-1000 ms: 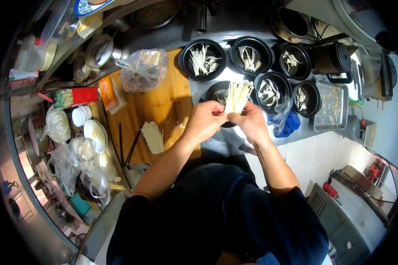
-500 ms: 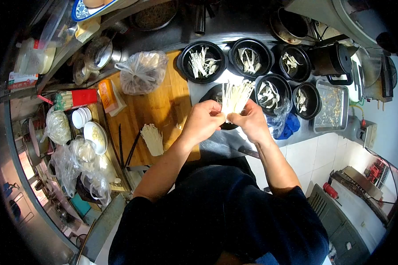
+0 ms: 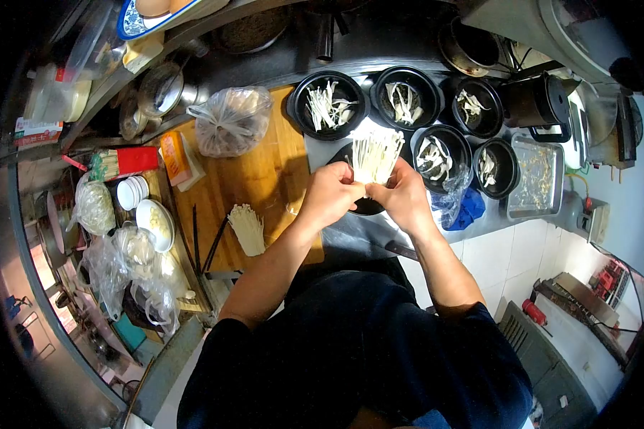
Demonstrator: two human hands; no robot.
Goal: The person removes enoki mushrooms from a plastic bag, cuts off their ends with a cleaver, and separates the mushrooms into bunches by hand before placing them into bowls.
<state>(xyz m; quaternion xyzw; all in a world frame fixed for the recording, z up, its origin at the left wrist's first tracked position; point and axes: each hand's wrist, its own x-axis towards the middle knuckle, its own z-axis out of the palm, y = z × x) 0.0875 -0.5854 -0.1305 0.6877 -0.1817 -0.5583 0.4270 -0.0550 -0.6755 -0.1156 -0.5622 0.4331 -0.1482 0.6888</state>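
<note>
Above one black pot [image 3: 367, 208] on the metal counter [image 3: 361, 239], two hands hold one bunch of thin white mushrooms [image 3: 376, 154] between them. The left hand [image 3: 333, 194] grips the base of the bunch from its side with bent fingers, and the right hand [image 3: 406, 204] is closed on the same base from the other side. The caps point away from the person, and the hands hide a good part of the pot below.

Five other black pots [image 3: 328, 134] stand near it: three in the far row and two to the right. Each of these five contains some pale mushroom strips; I cannot count the strips exactly.

On one wooden board [image 3: 283, 175], at the left, lies a second white bunch [image 3: 247, 230], with two dark sticks [image 3: 216, 244] beside it. One tied plastic bag [image 3: 230, 121] is farther back on the board. One blue cloth [image 3: 469, 207] and one metal tray [image 3: 533, 214] are at the right.
</note>
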